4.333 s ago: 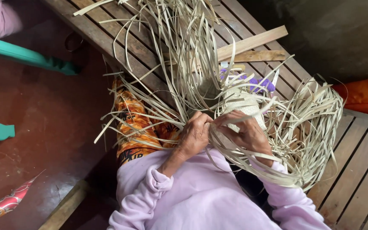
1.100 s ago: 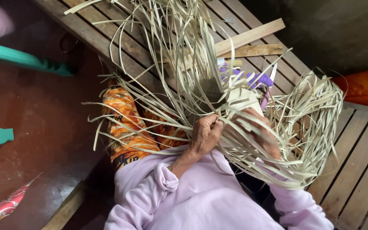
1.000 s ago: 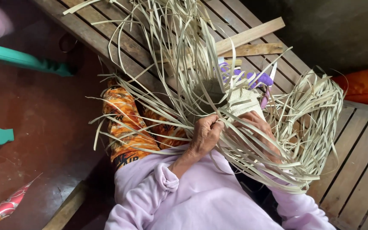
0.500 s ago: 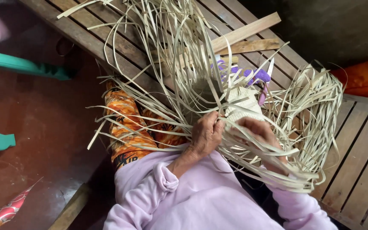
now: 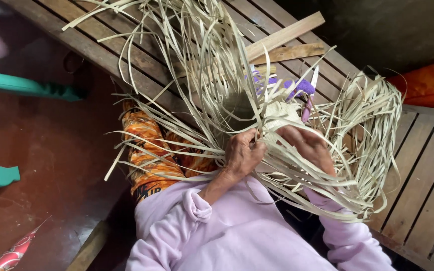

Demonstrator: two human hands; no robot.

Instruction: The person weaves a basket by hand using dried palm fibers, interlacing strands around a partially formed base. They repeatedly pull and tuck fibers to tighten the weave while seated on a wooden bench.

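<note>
The left hand pinched closed on pale, flat straw strips at the small woven start, which sat just far of both hands. The right hand, half hidden under strands, seemed curled around the weave. Loose strips fanning left and right could probably snag, slip from the grip, or crease above the slatted wooden worktop.

Slatted wooden bench: pale strips heaped on it, two loose wood battens.

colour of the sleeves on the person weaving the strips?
Pale lilac long sleeves, plain, no pattern; head view shows them best.
</note>
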